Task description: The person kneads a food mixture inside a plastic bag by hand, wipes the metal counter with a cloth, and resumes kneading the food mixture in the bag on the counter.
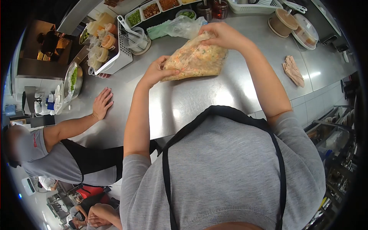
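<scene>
A clear plastic bag (199, 59) bulging with a pale mixed food, flecked orange and green, is held just over the steel counter. My left hand (156, 71) grips its lower left side, thumb laid across the front. At the bag's upper right, my right hand (219, 35) pinches the plastic near the top. Crumpled clear plastic (184, 27) spreads out behind the bag's top, beside a greenish plastic sheet (159, 30). Whether the bag's bottom touches the counter I cannot tell.
On the left, a co-worker's hand (102, 103) rests flat on the steel counter (126, 96). A white basket of squeeze bottles (120, 57) stands near a utensil tub (138, 42). Food trays (151, 10) line the back. To the right lie a crumpled cloth (293, 71) and lidded containers (306, 31).
</scene>
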{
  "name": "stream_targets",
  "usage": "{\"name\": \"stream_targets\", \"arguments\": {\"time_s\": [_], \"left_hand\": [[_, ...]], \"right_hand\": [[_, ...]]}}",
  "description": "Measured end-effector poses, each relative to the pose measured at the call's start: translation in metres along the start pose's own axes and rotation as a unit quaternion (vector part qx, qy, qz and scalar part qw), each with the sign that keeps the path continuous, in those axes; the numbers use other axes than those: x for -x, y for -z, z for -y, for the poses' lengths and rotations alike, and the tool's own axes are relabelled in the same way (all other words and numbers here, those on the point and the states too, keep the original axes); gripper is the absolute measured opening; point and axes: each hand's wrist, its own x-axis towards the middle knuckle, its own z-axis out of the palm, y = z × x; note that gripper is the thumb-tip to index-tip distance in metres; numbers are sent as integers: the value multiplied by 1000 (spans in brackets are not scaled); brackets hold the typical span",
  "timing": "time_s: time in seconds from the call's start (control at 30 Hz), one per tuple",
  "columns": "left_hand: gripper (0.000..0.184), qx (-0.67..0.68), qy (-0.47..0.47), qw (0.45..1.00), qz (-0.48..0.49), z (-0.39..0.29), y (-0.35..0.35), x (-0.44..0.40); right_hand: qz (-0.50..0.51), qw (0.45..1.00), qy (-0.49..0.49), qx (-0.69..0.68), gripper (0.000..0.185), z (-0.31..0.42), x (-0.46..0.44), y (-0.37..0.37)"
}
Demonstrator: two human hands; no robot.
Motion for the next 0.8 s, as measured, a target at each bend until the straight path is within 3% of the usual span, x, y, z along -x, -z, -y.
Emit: {"name": "stream_targets", "arguments": {"time_s": [0.07, 0.13, 0.17, 0.2, 0.23, 0.3, 0.37, 0.43, 0.5, 0.53, 0.6, 0.63, 0.7, 0.8], "left_hand": [[61, 39, 16, 999, 9, 2, -6, -2], [62, -10, -31, 999, -26, 17, -20, -14], [62, -9, -31, 999, -24, 18, -28, -16], [63, -171, -146, 970, -92, 20, -36, -17], [65, -325, -254, 898, -155, 19, -44, -14], [68, -355, -233, 896, -129, 6, -56, -6], [71, -443, -240, 857, -106, 5, -66, -4], [67, -425, -235, 867, -111, 5, -69, -8], [63, -437, -299, 839, -124, 6, -69, -10], [63, -437, -299, 839, -123, 6, -69, -12], [61, -432, -325, 831, -129, 7, -69, -15], [61, -432, -325, 831, -128, 8, -69, -18], [60, -439, -336, 825, -119, 11, -69, -23], [58, -413, -305, 850, -115, 12, -75, -35]], "right_hand": [[-18, 999, 4, 33, 30, -22, -4, -10], [-38, 997, 5, 68, 31, -36, -3, -24], [-39, 994, -40, 93, 31, -38, -3, -28], [-41, 989, -84, 118, 32, -41, -3, -30], [-42, 988, -86, 117, 32, -46, -3, -33], [-37, 987, -127, 86, 34, -57, -1, -40], [-43, 988, -136, 64, 36, -61, 5, -43], [-49, 988, -143, 42, 38, -62, 12, -50], [-157, 969, -138, 130, 42, -60, 21, -61], [-157, 969, -138, 130, 42, -54, 27, -62], [-208, 953, -56, 210, 49, -35, 41, -60], [-208, 953, -57, 210, 49, -21, 48, -58], [-10, 980, -70, 187, 58, 6, 58, -59], [-81, 979, -30, 185, 63, 11, 69, -87]]}}
